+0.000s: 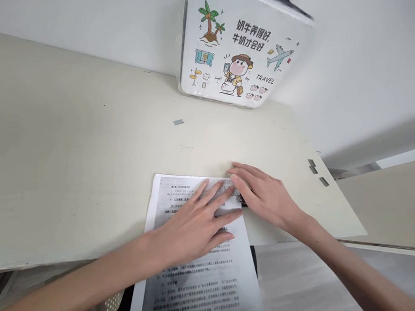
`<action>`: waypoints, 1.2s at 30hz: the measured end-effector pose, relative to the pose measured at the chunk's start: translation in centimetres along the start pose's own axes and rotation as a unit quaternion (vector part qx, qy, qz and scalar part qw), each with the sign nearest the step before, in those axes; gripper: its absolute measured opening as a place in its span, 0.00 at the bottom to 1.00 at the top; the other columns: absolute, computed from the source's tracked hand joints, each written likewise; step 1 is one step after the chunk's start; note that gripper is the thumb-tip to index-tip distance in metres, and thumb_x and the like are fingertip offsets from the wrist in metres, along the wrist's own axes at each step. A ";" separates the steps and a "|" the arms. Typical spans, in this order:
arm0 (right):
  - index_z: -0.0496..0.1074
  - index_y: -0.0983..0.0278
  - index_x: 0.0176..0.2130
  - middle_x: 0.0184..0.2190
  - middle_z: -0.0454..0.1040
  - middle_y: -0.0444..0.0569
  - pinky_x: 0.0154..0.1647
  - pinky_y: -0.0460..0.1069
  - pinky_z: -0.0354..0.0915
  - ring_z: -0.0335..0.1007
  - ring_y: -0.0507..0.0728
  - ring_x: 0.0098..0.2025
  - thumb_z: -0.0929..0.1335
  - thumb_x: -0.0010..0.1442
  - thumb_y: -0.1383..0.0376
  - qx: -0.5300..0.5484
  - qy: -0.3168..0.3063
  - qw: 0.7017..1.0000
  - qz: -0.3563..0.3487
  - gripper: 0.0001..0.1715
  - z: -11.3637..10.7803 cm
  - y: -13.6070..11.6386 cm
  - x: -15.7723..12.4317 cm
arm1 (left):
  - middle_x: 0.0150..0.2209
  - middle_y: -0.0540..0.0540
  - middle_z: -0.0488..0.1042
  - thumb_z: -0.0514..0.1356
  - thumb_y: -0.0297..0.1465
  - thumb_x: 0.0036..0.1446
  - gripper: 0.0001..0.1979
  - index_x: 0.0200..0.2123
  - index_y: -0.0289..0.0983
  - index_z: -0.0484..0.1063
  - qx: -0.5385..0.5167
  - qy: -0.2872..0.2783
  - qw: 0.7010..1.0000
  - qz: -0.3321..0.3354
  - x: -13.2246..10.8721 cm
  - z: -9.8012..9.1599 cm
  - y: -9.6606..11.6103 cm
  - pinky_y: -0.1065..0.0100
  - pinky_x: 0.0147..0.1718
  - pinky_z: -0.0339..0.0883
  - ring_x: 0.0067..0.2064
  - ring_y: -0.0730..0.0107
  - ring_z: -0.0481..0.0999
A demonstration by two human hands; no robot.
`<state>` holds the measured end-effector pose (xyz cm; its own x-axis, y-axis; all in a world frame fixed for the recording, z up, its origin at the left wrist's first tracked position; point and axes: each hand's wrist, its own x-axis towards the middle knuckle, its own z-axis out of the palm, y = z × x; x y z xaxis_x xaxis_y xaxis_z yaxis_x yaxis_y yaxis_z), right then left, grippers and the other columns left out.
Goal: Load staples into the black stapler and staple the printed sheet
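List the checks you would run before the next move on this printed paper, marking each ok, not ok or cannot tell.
1. Left hand flat on the printed paper: ok.
2. Right hand at the paper's top right corner: ok.
3. Dark object under the right hand identified: cannot tell, mostly hidden.
4. Paper lying wholly on the table: not ok, its lower part overhangs the front edge.
5. Staple strips apart from the paper: ok, near the table's right edge.
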<state>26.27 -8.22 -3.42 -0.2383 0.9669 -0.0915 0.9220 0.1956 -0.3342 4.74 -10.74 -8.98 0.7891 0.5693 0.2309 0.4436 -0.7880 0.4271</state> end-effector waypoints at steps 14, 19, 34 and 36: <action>0.76 0.52 0.56 0.67 0.70 0.45 0.62 0.67 0.69 0.62 0.67 0.71 0.55 0.76 0.52 -0.016 -0.010 1.000 0.000 0.26 0.0 -0.1 0.0 | 0.77 0.49 0.48 0.55 0.43 0.74 0.23 0.69 0.51 0.65 0.009 0.000 1.000 -0.005 0.1 0.1 0.0 0.38 0.74 0.41 0.77 0.48 0.44; 0.75 0.52 0.57 0.67 0.70 0.45 0.62 0.66 0.69 0.62 0.66 0.71 0.54 0.76 0.52 -0.019 -0.010 1.000 -0.007 0.26 0.0 0.0 0.0 | 0.77 0.50 0.48 0.54 0.42 0.74 0.23 0.69 0.52 0.64 -0.001 0.014 1.000 -0.005 0.1 0.2 0.0 0.38 0.74 0.41 0.77 0.48 0.44; 0.74 0.51 0.58 0.68 0.70 0.45 0.63 0.66 0.68 0.61 0.66 0.72 0.54 0.76 0.52 -0.010 -0.017 1.000 -0.014 0.26 0.0 0.3 -0.1 | 0.77 0.49 0.48 0.55 0.42 0.74 0.23 0.69 0.52 0.65 0.003 0.002 1.000 -0.006 0.1 0.1 0.1 0.38 0.74 0.42 0.77 0.48 0.44; 0.74 0.52 0.58 0.68 0.69 0.45 0.64 0.66 0.68 0.61 0.66 0.72 0.54 0.76 0.52 -0.009 -0.019 1.000 -0.012 0.26 0.0 0.3 -0.1 | 0.77 0.50 0.48 0.55 0.42 0.74 0.23 0.68 0.52 0.65 -0.001 0.005 1.000 -0.007 0.1 0.0 0.1 0.38 0.74 0.41 0.77 0.48 0.44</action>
<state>26.55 -8.26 -3.51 -0.2715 0.9550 -0.1194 0.9213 0.2220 -0.3193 4.90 -10.73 -8.95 0.7782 0.5831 0.2330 0.4543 -0.7790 0.4322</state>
